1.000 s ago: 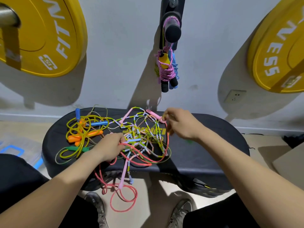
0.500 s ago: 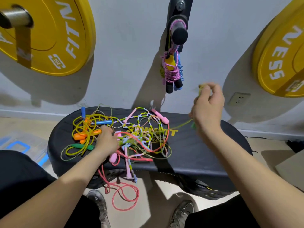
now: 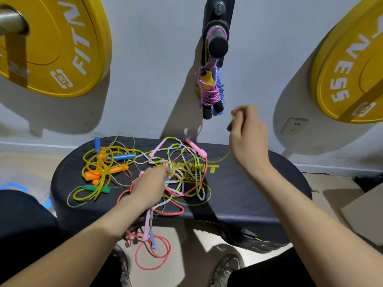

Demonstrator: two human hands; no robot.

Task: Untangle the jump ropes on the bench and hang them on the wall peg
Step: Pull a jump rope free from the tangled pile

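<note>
Head view, left to right. Far left on the wall, a yellow weight plate [image 3: 51, 44]. Below it, on the left end of the black bench [image 3: 248, 193], a looser clump: blue handle [image 3: 122, 156], orange handles [image 3: 109, 171] and green handles [image 3: 95, 188], wound in yellow-green cord. Next, mid-bench, the main tangle of jump ropes [image 3: 186, 162], beaded and red cords crossed over one another, with a red loop [image 3: 153, 255] spilling off the near edge toward the floor. Left hand [image 3: 151, 181] laid on the near-left side of that tangle, fingertips blurred among the cords; pinching or merely pressing, impossible to tell. From the tangle's right edge, one thin green cord [image 3: 219, 159] rising up and to the right, nearly taut, long axis slanting away from the left hand and into the right hand [image 3: 248, 137]. Right hand raised above the bench's back edge, thumb and forefinger closed on the cord, other fingers curled. Up and just left of that hand, the wall peg [image 3: 217, 44], already carrying a wound bundle [image 3: 209, 90] of ropes. Far right, a second weight plate [image 3: 352, 79]. Judging by this: one rope being drawn free, left hand as anchor, right hand the nearer to the peg. Pull probably best along the cord's own slant, up and right, away from the knot, with the rest of that rope buried under the beaded cords.
</note>
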